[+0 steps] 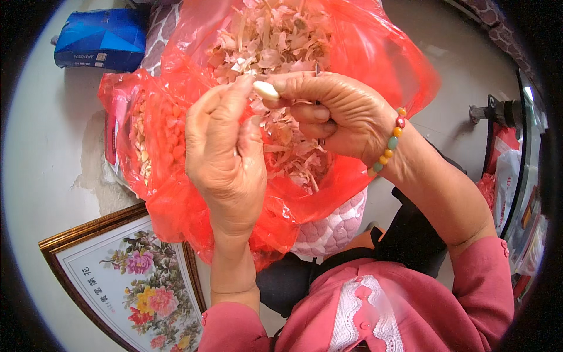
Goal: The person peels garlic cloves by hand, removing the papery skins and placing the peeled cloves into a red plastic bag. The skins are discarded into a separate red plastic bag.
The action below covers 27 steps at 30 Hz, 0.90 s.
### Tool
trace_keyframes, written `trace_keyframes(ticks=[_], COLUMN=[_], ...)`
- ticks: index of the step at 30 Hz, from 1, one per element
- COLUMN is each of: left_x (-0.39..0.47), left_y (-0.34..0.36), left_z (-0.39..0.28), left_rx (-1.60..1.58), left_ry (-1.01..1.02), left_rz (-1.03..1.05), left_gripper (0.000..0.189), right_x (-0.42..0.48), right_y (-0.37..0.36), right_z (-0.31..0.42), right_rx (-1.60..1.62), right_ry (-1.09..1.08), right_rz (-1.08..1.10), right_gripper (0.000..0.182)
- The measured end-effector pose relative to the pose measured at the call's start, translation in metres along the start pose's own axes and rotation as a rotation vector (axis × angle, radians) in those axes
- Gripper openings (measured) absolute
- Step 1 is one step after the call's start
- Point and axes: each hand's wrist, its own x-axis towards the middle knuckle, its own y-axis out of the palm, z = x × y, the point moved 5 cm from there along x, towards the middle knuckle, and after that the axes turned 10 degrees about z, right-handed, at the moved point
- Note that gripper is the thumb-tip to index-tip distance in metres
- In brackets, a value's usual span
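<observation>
My right hand (338, 110) pinches a pale peeled garlic clove (266, 90) between thumb and forefinger. A thin, dark metal piece (317, 69) shows at the edge of that hand; most of it is hidden, so its kind is unclear. My left hand (228, 145) is curled with its fingertips close beside the clove; whether anything lies inside it is hidden. Below both hands, a red plastic bag (378, 57) spreads wide, filled with pinkish papery garlic skins (277, 44). To the left, garlic cloves (143, 149) show partly through more red plastic (171, 127).
A blue box (101, 39) lies at the upper left. At the lower left leans a framed flower picture (149, 290) bearing writing. Pink-and-white patterned padding (334, 224) is under the bag. On the right, a dark-edged glass stand (519, 154) holds plastic bags (508, 185).
</observation>
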Motion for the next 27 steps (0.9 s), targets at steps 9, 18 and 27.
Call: trace_keyframes(ticks=[9, 18, 27], left_x=[-0.002, -0.008, -0.01], left_y=[-0.004, -0.002, -0.005], left_z=[0.012, 0.023, 0.025], left_rx=[-0.116, -0.458, -0.427], left_ry=[-0.007, -0.243, -0.293], left_rz=[-0.027, -0.036, -0.042], left_gripper=[0.023, 0.013, 0.011], right_x=[-0.002, 0.0, -0.007], right_y=[0.01, 0.014, 0.021], right_z=[-0.001, -0.004, 0.001], right_rx=[-0.114, -0.257, -0.484], right_ry=[-0.053, -0.1, -0.236], right_rz=[0.035, 0.027, -0.1], right_gripper=[0.013, 0.018, 0.019])
